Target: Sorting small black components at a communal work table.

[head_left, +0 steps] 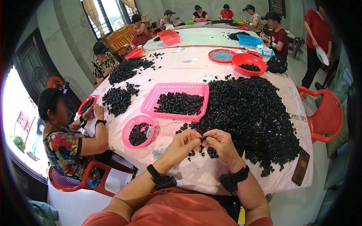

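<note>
My left hand and my right hand meet over the near side of the table, fingertips pinched together. Between them is a small black cylindrical piece, partly covered by the fingers. Just beyond my right hand spreads a large heap of similar small black pieces, a few lying loose under my hands. Past my left hand stands a pink rectangular basket with black pieces inside. Nearer, a round pink basket holds more black parts. Small clear bits lie on the cloth beside my left wrist.
A phone lies at the table's right edge, near a red chair. At the left sits a person handling pieces by a red tray. Red bowls and a blue basket stand farther back, with several people around.
</note>
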A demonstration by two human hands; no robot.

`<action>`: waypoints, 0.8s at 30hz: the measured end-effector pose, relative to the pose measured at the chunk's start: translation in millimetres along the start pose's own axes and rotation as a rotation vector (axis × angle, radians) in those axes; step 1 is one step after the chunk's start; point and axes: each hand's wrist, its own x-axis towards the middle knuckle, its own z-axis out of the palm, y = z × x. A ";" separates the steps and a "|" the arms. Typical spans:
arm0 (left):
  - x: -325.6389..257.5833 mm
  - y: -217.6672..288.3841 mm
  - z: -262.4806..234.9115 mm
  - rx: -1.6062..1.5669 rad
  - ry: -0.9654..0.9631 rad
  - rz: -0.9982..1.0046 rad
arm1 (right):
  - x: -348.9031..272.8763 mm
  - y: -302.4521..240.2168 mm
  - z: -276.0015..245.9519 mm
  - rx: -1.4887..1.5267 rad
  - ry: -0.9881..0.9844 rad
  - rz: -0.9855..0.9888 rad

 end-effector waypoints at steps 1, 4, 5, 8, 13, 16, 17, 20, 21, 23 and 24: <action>0.5 0.0 0.0 -0.010 -0.003 0.000 | -0.4 -0.9 0.6 -0.009 0.003 0.002; 1.0 0.7 0.8 -0.016 -0.003 -0.007 | -0.9 -1.1 0.5 -0.015 0.007 0.007; 1.0 0.8 1.2 -0.013 0.000 -0.013 | -1.0 -1.1 0.3 -0.013 0.009 0.009; 1.5 -1.0 1.4 -0.033 -0.010 -0.012 | -1.3 -2.2 0.3 0.009 0.003 0.015; 1.1 -3.1 -0.5 -0.046 -0.031 -0.014 | -1.7 -1.0 0.2 -0.006 -0.007 0.004; 1.9 -1.7 -0.2 -0.038 -0.032 -0.022 | -1.3 3.8 -4.0 0.003 -0.015 0.007; 2.4 -1.3 0.1 -0.023 -0.032 -0.023 | -1.1 5.3 -5.3 0.011 -0.017 0.010; 3.6 -1.4 -0.2 0.082 -0.034 -0.015 | -1.2 1.7 -2.7 0.038 -0.001 0.038; 4.0 -4.3 0.5 0.083 -0.033 -0.012 | -0.8 1.8 -2.4 0.037 -0.003 0.037; 5.4 -13.1 3.6 0.089 -0.008 0.055 | -0.4 3.1 -2.0 0.145 -0.005 0.024; 5.3 -10.0 7.3 0.089 -0.010 0.055 | -0.4 2.7 -2.7 0.145 -0.003 0.023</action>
